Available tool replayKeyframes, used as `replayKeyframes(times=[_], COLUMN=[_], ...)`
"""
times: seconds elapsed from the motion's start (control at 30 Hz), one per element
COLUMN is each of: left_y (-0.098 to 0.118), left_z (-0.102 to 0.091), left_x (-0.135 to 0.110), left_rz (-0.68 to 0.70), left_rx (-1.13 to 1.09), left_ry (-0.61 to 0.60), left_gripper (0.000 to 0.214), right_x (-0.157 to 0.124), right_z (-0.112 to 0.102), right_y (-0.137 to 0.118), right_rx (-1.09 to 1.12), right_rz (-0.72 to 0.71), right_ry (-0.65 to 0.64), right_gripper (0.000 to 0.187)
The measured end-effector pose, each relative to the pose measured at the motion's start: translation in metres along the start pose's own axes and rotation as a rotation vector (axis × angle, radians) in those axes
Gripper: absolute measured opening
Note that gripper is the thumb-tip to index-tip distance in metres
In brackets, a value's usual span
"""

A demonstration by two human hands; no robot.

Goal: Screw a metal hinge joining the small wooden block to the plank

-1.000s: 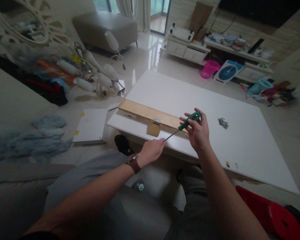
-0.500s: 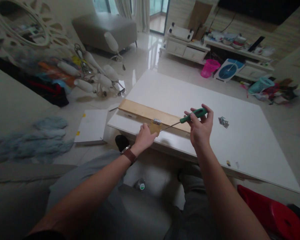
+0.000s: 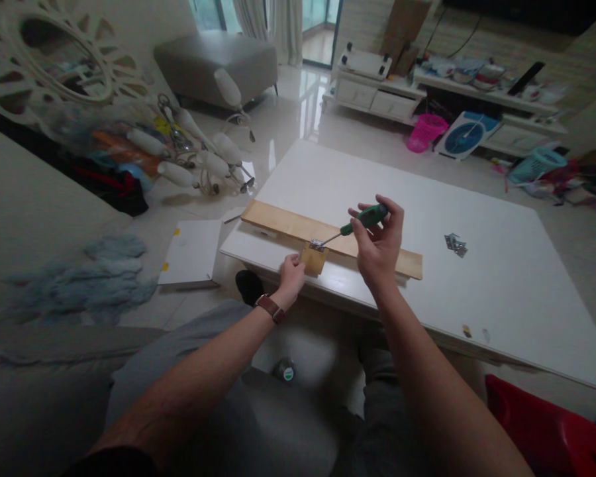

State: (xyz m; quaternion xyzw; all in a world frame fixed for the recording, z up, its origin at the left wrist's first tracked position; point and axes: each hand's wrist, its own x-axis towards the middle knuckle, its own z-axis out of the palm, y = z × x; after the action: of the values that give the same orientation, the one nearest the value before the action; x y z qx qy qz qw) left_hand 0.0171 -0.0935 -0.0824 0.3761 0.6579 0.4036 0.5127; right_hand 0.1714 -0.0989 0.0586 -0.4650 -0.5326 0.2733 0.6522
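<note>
My right hand (image 3: 381,248) is closed around the green handle of a screwdriver (image 3: 366,220). The screwdriver's tip meets a small metal hinge (image 3: 318,245), or lies right beside it. That hinge joins a small square wooden block (image 3: 314,260) to the near edge of a long wooden board (image 3: 281,221). My left hand (image 3: 292,275) pinches the left side of the block. Under the board is a large white panel (image 3: 357,179). Several more metal hinges (image 3: 455,244) lie in a pile on the panel, to the right of my right hand.
A small brown piece (image 3: 467,330) lies near the panel's front edge. A red plastic stool or chair (image 3: 541,424) stands at the lower right. On the left floor are a white box-like panel (image 3: 191,252), grey cloth (image 3: 94,271) and a lamp with white shades (image 3: 213,162). A bottle (image 3: 285,371) stands between my legs.
The screwdriver tip has moved up from the block's lower right side to the hinge. My right hand has come left and the tool is steeper. The view has shifted slightly.
</note>
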Motion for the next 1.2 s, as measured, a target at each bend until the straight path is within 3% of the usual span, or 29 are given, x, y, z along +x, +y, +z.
replayKeyframes(times=[0.2, 0.6, 0.93, 1.2], left_y=[-0.005, 0.007, 0.004, 0.008], left_z=[0.002, 0.0, 0.004, 0.008], left_x=[0.003, -0.009, -0.011, -0.012], left_rz=[0.033, 0.036, 0.034, -0.15], left_rx=[-0.118, -0.191, -0.226, -0.396], left_ry=[-0.047, -0.015, -0.014, -0.033], left_gripper=[0.017, 0.011, 0.008, 0.022], right_x=[-0.003, -0.001, 0.001, 0.008], right_z=[0.013, 0.023, 0.026, 0.027], right_y=[-0.002, 0.014, 0.017, 0.023], right_rx=[-0.008, -0.011, -0.019, -0.017], right_rz=[-0.007, -0.06, -0.082, -0.107], right_ry=[-0.08, -0.142, -0.177, -0.208], right_gripper=[0.049, 0.048, 0.048, 0.049])
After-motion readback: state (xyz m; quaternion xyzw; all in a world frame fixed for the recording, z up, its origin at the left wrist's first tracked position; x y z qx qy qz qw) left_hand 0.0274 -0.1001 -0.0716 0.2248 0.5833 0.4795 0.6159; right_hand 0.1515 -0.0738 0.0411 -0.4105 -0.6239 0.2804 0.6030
